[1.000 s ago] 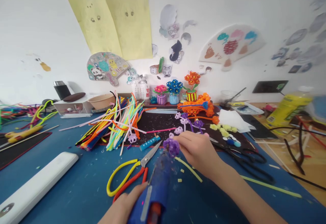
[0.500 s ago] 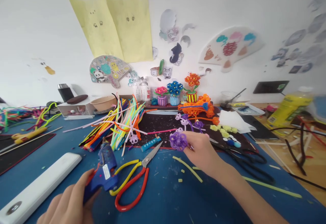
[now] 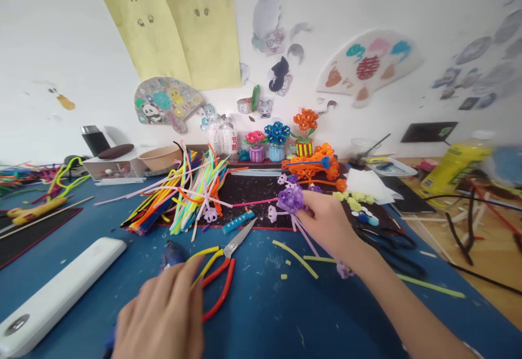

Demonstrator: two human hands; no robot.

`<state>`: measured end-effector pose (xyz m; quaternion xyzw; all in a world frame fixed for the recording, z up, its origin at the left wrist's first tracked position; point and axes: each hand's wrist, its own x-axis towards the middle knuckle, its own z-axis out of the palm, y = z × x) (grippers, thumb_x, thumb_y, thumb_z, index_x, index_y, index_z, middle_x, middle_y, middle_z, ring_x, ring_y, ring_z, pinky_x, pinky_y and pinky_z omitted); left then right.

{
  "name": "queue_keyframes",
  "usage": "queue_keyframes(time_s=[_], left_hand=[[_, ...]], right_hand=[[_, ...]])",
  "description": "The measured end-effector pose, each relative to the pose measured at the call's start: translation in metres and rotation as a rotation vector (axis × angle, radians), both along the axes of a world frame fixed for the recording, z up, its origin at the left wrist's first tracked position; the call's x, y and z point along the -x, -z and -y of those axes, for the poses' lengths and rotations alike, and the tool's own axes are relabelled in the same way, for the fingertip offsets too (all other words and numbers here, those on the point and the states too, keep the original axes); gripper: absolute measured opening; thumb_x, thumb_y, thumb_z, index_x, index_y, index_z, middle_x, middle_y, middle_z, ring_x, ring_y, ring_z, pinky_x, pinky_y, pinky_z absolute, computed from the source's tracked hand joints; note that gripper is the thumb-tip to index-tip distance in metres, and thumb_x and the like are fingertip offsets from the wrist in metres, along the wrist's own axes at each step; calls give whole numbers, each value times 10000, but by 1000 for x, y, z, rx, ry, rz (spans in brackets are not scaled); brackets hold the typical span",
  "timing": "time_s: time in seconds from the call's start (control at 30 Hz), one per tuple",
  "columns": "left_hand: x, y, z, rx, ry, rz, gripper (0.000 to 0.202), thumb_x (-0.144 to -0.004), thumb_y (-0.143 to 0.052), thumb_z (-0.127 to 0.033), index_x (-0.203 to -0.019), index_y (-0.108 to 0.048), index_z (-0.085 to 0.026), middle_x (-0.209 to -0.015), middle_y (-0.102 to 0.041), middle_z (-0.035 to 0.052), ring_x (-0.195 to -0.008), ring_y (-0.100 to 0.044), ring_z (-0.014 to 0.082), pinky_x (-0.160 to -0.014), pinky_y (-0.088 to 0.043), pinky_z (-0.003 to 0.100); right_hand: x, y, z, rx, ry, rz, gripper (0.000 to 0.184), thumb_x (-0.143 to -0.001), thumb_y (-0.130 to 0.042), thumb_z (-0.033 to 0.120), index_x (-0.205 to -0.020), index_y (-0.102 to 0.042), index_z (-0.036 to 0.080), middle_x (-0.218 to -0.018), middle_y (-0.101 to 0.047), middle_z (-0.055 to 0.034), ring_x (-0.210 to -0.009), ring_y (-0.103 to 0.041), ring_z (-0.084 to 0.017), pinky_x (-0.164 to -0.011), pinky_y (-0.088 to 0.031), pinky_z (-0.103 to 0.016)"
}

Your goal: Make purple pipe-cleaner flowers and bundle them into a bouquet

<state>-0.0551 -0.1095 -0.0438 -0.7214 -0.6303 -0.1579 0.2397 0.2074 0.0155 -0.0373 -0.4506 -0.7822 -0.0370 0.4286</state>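
Note:
My right hand (image 3: pixel 332 226) is closed on a purple pipe-cleaner flower (image 3: pixel 290 199), held just above the black mat (image 3: pixel 253 193); purple stems trail under the wrist. My left hand (image 3: pixel 163 315) lies low at the front, back upward and fingers stretched forward, slightly blurred. It covers a blue glue gun (image 3: pixel 171 253), of which mainly the nozzle end shows on the blue table (image 3: pixel 265 315). The fingertips reach the yellow and red handles of the scissors (image 3: pixel 220 272).
A heap of coloured pipe cleaners (image 3: pixel 183 196) lies left of the mat. Small flower pots (image 3: pixel 277 144) and orange flowers (image 3: pixel 314 166) stand at the back. A white flat case (image 3: pixel 57 291) lies front left; black scissors (image 3: pixel 387 236) and a yellow bottle (image 3: pixel 452 168) are right.
My left hand carried the glue gun from the flower to the left, set it down by the scissors and now lies flat over it. My right hand lifted the flower toward the mat.

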Motion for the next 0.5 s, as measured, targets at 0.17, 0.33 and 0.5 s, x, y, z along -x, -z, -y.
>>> queue_keyframes(time_s=[0.17, 0.33, 0.5], left_hand=[[-66, -5, -22, 363, 358, 163, 180, -912, -471, -198, -972, -632, -252, -896, -677, 13, -807, -618, 177, -709, -411, 282], [-97, 5, -41, 543, 310, 172, 136, -859, -539, -107, -908, -623, -202, -923, -653, 30, -828, -604, 192, -675, -407, 282], [-99, 9, -41, 546, 358, 172, 195, -855, -460, -33, -816, -594, -169, -865, -636, 45, -773, -584, 177, -630, -395, 266]], right_hand=[[-10, 0, -9, 84, 118, 3, 258, -841, -548, 225, -586, -548, 186, -501, -496, 25, -456, -422, -119, -489, -263, -235], [-10, -1, -10, 176, 93, 18, 239, -819, -564, 190, -580, -574, 182, -512, -534, 20, -474, -443, -124, -493, -252, -233], [-8, -2, -8, 161, 21, 22, 195, -803, -564, 138, -617, -603, 180, -546, -575, 16, -495, -469, -123, -511, -255, -231]])
